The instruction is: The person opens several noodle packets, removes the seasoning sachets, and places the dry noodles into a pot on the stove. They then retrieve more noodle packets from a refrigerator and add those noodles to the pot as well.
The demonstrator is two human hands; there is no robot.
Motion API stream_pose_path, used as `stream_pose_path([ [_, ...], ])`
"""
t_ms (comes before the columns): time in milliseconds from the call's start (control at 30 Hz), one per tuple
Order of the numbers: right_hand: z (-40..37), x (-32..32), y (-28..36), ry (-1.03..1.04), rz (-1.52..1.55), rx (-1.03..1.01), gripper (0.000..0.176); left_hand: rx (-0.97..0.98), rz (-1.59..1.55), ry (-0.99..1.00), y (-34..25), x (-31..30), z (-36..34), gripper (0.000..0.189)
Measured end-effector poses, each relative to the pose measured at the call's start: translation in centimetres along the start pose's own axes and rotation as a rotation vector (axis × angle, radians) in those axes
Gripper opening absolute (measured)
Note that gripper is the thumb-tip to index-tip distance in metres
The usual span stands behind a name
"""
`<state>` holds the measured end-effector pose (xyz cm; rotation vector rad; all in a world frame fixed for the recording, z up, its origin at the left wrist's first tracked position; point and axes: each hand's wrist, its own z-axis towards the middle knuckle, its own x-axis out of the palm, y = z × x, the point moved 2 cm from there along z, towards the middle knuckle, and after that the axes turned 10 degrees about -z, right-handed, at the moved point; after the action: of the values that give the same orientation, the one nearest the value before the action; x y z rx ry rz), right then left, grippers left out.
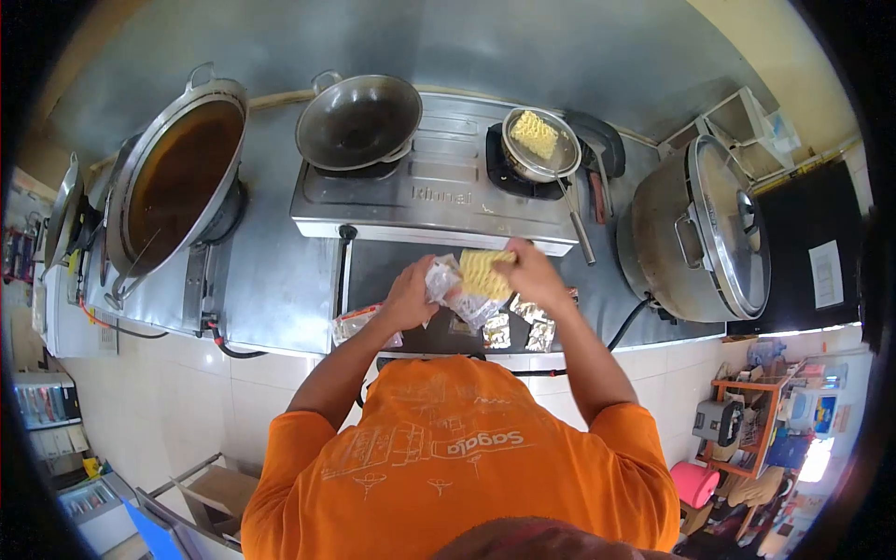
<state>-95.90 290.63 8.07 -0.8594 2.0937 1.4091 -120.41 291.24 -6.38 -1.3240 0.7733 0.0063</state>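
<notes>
Between my hands is a pale yellow block of dry noodles, which my right hand grips at its right edge. My left hand is closed round a crumpled clear wrapper just left of the block. Silver foil sachets lie on the counter below the noodles. Another plastic packet with red on it sits beside my left forearm. On the stove's right burner, a second noodle block rests in a strainer over a pot, its handle pointing toward me.
A dark wok stands on the left of the steel stove. Farther left is a large pan of brown liquid. A big lidded pot stands at the right. Black hoses run along the counter's front edge.
</notes>
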Motion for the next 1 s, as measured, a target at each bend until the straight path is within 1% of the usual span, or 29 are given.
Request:
stream_pose_path([
  [33,0.5,-0.9,-1.1,-0.055,0.02,-0.036,0.026,0.002,-0.055,-0.01,0.0,0.1,0.1,0.092],
  [100,1.8,-3.9,-1.6,-0.083,0.329,-0.019,0.022,-0.019,-0.17,-0.033,-0.1,0.1,0.8,0.093],
  [167,3.1,-8.3,-0.8,-0.131,0.427,-0.057,0.017,-0.078,-0.296,-0.053,-0.3,0.3,1.0,0.093],
  [200,4.4,-10.5,-1.0,-0.171,0.398,-0.083,0.011,-0.077,-0.294,-0.067,0.0,0.5,1.1,0.093],
  [267,6.3,-14.7,0.1,-0.278,0.251,-0.074,0.01,-0.077,-0.292,-0.1,0.6,0.7,1.0,0.094],
  [300,9.0,-16.5,-1.4,-0.342,0.141,-0.198,0.01,-0.068,-0.292,-0.125,0.6,0.6,1.0,0.094],
  [333,11.7,-17.8,-2.6,-0.399,0.125,-0.262,0.014,-0.062,-0.292,-0.151,0.5,0.5,0.8,0.095],
  [400,14.4,-19.5,-2.7,-0.467,-0.156,-0.26,0.019,-0.032,-0.242,-0.196,0.2,-0.1,0.5,0.096],
  [467,18.4,-19.7,-5.2,-0.425,-0.278,-0.324,0.022,0.011,-0.139,-0.234,-0.1,-1.0,0.0,0.095],
  [500,20.2,-19.3,-5.9,-0.405,-0.339,-0.358,0.023,-0.038,-0.062,-0.212,-0.2,-1.5,-0.2,0.096],
  [600,21.3,-17.8,-5.8,-0.381,-0.493,-0.435,0.024,-0.165,0.135,-0.179,-0.2,-2.3,0.0,0.099],
  [633,21.9,-17.5,-5.9,-0.29,-0.441,-0.353,0.025,-0.195,0.185,-0.182,-0.1,-2.4,0.2,0.101],
  [667,22.0,-17.4,-5.9,-0.318,-0.568,-0.401,0.025,-0.231,0.235,-0.179,0.1,-2.5,0.2,0.103],
  [733,21.9,-17.2,-6.4,-0.369,-0.81,-0.492,0.026,-0.258,0.237,-0.154,-0.4,-2.6,0.2,0.108],
  [767,21.6,-17.6,-5.9,-0.332,-0.875,-0.477,0.029,-0.271,0.239,-0.137,-0.7,-2.8,0.3,0.11],
  [800,20.7,-18.1,-5.5,-0.421,-0.856,-0.548,0.029,-0.251,0.239,-0.168,-0.7,-2.9,0.3,0.112],
  [833,17.9,-18.6,-2.6,-0.473,-0.905,-0.569,0.034,-0.238,0.239,-0.196,-0.5,-3.1,-0.1,0.113],
  [867,16.2,-19.3,-1.2,-0.481,-0.868,-0.622,0.036,-0.232,0.241,-0.222,0.1,-3.4,-0.7,0.115],
  [900,14.7,-19.5,0.0,-0.48,-0.823,-0.673,0.039,-0.175,0.177,-0.288,1.2,-4.1,-1.4,0.114],
  [933,12.1,-19.2,1.8,-0.472,-0.731,-0.683,0.038,-0.129,0.113,-0.353,2.4,-4.8,-2.6,0.113],
  [967,9.5,-18.3,3.3,-0.458,-0.638,-0.686,0.038,-0.144,0.092,-0.358,2.6,-6.0,-4.2,0.112],
  [1000,7.3,-16.7,3.9,-0.337,-0.501,-0.609,0.037,-0.148,0.077,-0.363,2.1,-7.7,-5.6,0.112],
])
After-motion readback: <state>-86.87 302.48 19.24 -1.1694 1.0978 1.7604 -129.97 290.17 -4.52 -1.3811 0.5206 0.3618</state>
